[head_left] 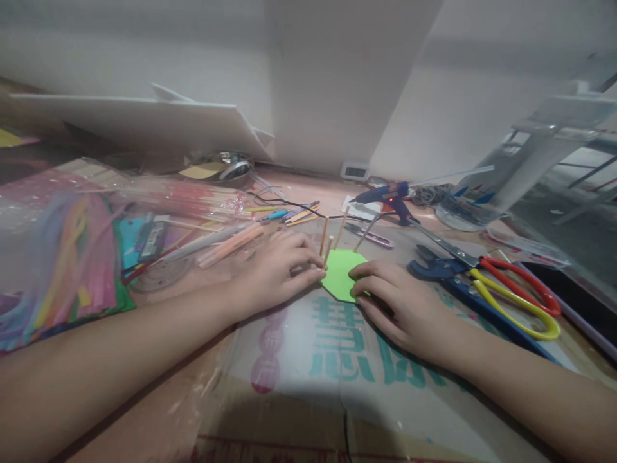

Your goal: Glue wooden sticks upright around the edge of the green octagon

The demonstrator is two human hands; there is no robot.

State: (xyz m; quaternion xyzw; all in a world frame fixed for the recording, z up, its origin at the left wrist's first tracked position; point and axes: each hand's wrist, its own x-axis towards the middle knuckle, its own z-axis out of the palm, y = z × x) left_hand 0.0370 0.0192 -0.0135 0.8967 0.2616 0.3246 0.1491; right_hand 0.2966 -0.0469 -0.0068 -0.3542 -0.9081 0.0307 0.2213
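The left hand point(284, 269) perhaps pinches a tan wooden stick point(328, 248); the right hand point(398, 299) touches the bright-green octagonal sheet point(341, 273).

Straight out from the wearer's head, this single view faces forward and down, close over the counter point(159, 408); forearms fill both lower corners, left hand point(284, 263) and right hand point(398, 302) sit mid-frame, and the wall point(332, 77) tops it all!

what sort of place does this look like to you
Probably a craft workspace, though home or workshop I can't tell: there's a glue gun, scissors and colourful strips.
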